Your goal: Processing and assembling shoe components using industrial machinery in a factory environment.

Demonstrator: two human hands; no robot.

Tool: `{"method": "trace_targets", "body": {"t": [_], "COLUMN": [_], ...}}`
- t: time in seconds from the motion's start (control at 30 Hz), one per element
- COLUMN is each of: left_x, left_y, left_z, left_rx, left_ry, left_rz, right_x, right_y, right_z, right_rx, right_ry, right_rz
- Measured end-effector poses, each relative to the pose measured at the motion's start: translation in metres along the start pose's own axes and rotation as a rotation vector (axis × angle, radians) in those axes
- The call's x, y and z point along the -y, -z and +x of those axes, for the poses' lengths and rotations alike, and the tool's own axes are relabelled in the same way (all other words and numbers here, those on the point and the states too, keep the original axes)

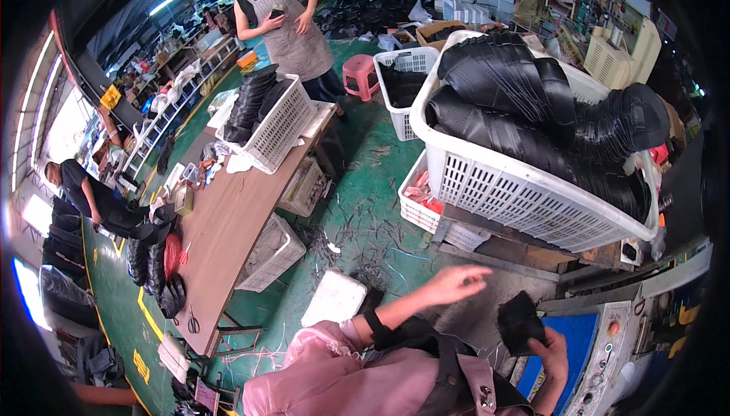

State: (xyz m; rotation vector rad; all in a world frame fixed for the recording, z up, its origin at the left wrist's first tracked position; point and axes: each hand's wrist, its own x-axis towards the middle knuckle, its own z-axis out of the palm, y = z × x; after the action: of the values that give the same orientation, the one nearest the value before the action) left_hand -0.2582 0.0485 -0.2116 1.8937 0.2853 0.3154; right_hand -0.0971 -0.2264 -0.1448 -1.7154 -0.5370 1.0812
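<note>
My left hand [458, 284] reaches out over the floor, a black band round its wrist. Nothing shows in it, and its fingers are loosely bent with the thumb apart. At the lower right my right hand [553, 354] grips a thin, flat black piece of material [518, 323] by one edge. That piece hangs beside the blue top of a machine [601, 347] with a round red button and knobs. Ahead of both hands stands a large white plastic basket [494, 173], heaped with stacked black shoe-upper-like pieces [517, 104].
A long brown table [220, 218] runs along the left, with scissors [193, 323] and another white basket [285, 127] on it. A white stool-like block [332, 299] stands on the green floor among black scraps. One person [285, 28] stands beyond the table, another [91, 195] at far left.
</note>
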Motion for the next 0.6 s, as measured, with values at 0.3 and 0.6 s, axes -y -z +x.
{"method": "trace_targets", "body": {"t": [0.3,0.6], "left_x": [0.0,-0.03], "left_y": [-0.032,-0.086], "left_z": [0.016,0.059], "left_rx": [0.693,1.206], "left_ry": [-0.279,0.061], "left_rz": [-0.053,-0.2], "right_x": [0.007,-0.013], "right_y": [-0.013,-0.013], "right_z": [0.004,-0.067], "right_rx": [0.379,0.143], "right_ry": [0.065,-0.03], "right_rz": [-0.393,-0.047]}}
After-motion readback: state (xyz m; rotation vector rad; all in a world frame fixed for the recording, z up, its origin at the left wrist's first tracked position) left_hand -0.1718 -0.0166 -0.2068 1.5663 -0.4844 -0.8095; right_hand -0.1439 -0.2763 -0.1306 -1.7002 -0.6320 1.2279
